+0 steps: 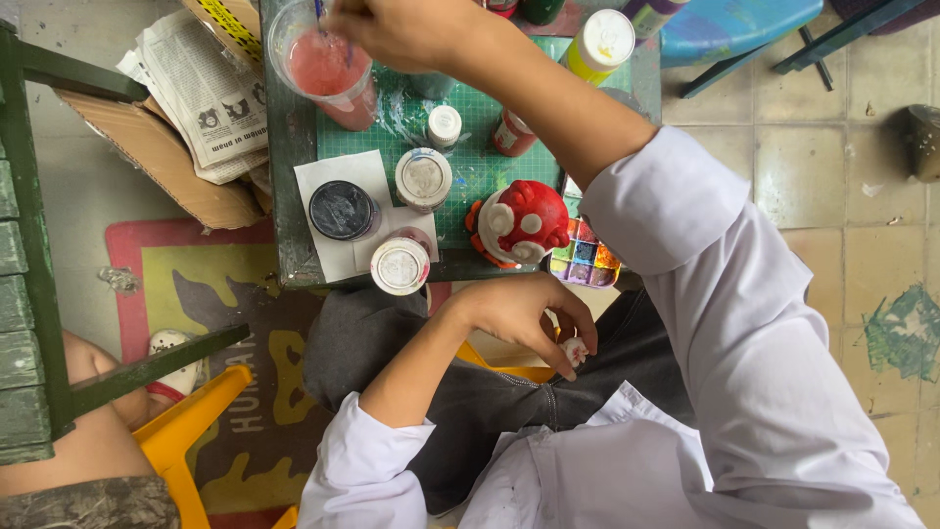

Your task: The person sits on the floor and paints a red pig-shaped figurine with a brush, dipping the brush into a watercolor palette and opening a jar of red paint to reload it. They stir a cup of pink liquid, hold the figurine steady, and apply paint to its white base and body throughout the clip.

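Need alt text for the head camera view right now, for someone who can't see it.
Seen from above, the right hand dips a brush into a cup of pink water on a green mat. The left hand pinches a small white piece over the lap, near a red figurine.

Cardboard box (166, 157) beside white-capped yellow bottle (597, 44)

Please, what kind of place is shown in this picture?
Probably a small craft painting corner. On the low green table stand paint jars, a paint palette, a red-and-white figurine and a cup of pinkish rinse water.
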